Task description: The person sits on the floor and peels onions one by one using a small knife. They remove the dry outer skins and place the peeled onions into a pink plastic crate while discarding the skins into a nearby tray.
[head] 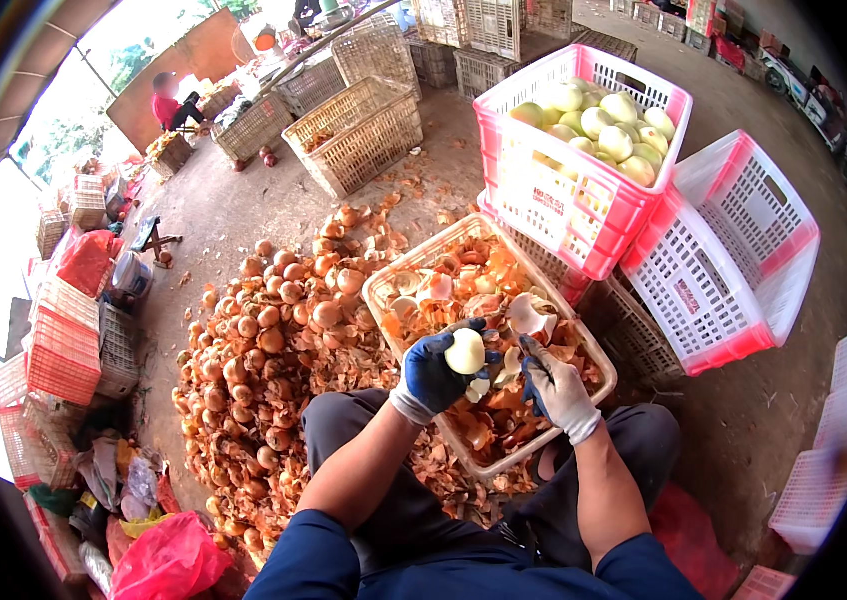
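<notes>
My left hand [434,375], in a blue and white work glove, holds a peeled pale onion [464,352]. Close by on the right, my right hand [554,386] wears a matching glove with its fingers curled; whether a small tool sits in it cannot be told. Both hands are above a plastic crate [603,394] full of brown onion skins [491,435]. A large heap of unpeeled brown onions [266,341] lies on the floor to the left. Beyond the skins, a pink and white crate [566,202] holds many peeled onions [611,131].
An empty white and pink crate [723,255] leans at the right. Beige crates [363,135] stand farther back, and a person [168,105] sits there. Stacked crates [67,352] and a pink plastic bag [168,559] are at left. Loose skins litter the concrete floor.
</notes>
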A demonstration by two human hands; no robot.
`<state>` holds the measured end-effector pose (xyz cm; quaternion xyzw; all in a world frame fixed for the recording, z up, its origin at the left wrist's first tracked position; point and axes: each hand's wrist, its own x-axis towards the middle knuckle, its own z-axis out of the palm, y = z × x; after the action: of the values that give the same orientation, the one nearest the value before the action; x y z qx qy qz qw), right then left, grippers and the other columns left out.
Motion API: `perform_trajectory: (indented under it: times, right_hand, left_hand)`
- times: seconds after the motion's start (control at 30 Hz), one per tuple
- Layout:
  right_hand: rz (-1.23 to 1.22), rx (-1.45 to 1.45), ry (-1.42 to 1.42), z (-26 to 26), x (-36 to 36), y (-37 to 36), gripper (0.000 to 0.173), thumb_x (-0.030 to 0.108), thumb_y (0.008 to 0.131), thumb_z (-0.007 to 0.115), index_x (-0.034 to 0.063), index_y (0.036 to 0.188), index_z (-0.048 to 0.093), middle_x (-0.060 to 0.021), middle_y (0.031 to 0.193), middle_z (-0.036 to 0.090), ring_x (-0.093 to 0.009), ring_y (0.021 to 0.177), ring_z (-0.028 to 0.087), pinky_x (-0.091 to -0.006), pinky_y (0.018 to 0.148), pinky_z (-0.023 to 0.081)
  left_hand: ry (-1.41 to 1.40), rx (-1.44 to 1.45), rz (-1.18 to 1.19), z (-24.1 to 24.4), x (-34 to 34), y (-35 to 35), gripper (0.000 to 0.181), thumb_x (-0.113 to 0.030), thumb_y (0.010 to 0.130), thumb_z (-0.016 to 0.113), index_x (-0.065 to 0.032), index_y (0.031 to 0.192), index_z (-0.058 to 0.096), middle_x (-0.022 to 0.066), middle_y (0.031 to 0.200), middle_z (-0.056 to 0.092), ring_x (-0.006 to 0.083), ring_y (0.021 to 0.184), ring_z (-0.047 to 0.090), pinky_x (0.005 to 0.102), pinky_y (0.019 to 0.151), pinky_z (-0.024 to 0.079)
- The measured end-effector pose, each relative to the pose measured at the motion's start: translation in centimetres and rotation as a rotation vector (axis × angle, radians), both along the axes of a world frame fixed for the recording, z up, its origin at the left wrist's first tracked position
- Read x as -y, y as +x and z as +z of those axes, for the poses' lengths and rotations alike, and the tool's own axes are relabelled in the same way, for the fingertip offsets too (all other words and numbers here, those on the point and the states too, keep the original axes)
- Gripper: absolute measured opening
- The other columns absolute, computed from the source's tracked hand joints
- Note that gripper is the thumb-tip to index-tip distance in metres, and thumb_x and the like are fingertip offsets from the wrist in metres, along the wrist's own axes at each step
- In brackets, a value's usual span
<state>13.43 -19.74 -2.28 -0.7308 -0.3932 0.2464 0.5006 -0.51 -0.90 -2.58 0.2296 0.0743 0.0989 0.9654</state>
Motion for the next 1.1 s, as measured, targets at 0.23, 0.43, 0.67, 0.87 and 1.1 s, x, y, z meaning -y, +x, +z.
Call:
perform_trajectory:
  times: [0.23, 0.43, 0.67, 0.87, 1.1]
  right_hand:
    - [-0.142, -0.002, 0.035, -0.4, 0.1, 0.0, 0.039, 0.024, 0.097, 0.060, 0.0070, 0.131, 0.059, -0.0273, 0.096, 0.065, -0.036, 0.091, 0.069, -0.0383, 0.075, 0.053]
    - [-0.120, 0.077, -0.241, -0.1, 0.7, 0.4, 0.052, 0.042, 0.096, 0.054, 0.0155, 0.141, 0.051, -0.0265, 0.100, 0.067, -0.043, 0.096, 0.065, -0.0469, 0.084, 0.052]
    - [-0.049, 0.033, -0.306, 0.3, 0.7, 0.6, 0.061, 0.039, 0.096, 0.055, 0.0148, 0.149, 0.039, -0.0280, 0.103, 0.067, -0.043, 0.101, 0.064, -0.0462, 0.090, 0.049]
    - [0.020, -0.288, -0.230, -0.7, 0.8, 0.8, 0.058, 0.028, 0.096, 0.059, 0.0113, 0.148, 0.040, -0.0181, 0.088, 0.070, -0.026, 0.082, 0.071, -0.0379, 0.075, 0.055]
    - [-0.054, 0.204, 0.024, -1.5, 0.9, 0.2, 0.035, 0.026, 0.093, 0.064, 0.0067, 0.123, 0.065, -0.0239, 0.093, 0.068, -0.036, 0.083, 0.070, -0.0411, 0.074, 0.054]
  left_hand:
    - [0.176, -0.136, 0.185, -2.1, 0.7, 0.4, 0.046, -0.025, 0.092, 0.056, 0.0036, 0.128, 0.055, 0.0171, 0.111, 0.067, 0.0343, 0.101, 0.067, 0.0438, 0.087, 0.055]
    - [0.264, -0.427, 0.172, 0.6, -1.1, 3.9, 0.038, -0.019, 0.085, 0.071, -0.0028, 0.118, 0.060, 0.0125, 0.104, 0.069, 0.0273, 0.095, 0.069, 0.0403, 0.085, 0.056]
    - [0.207, -0.090, 0.210, 18.1, -5.2, 18.6, 0.039, -0.030, 0.095, 0.058, -0.0081, 0.128, 0.054, 0.0187, 0.120, 0.062, 0.0382, 0.100, 0.065, 0.0509, 0.089, 0.054]
    - [0.690, -0.145, 0.268, 16.0, -3.4, 11.6, 0.039, -0.012, 0.096, 0.055, 0.0007, 0.132, 0.050, 0.0152, 0.111, 0.067, 0.0320, 0.095, 0.069, 0.0438, 0.077, 0.058]
    - [0.427, -0.487, 0.856, 1.3, -12.8, -13.5, 0.027, -0.014, 0.092, 0.059, -0.0057, 0.118, 0.060, 0.0141, 0.099, 0.070, 0.0307, 0.076, 0.069, 0.0413, 0.063, 0.058]
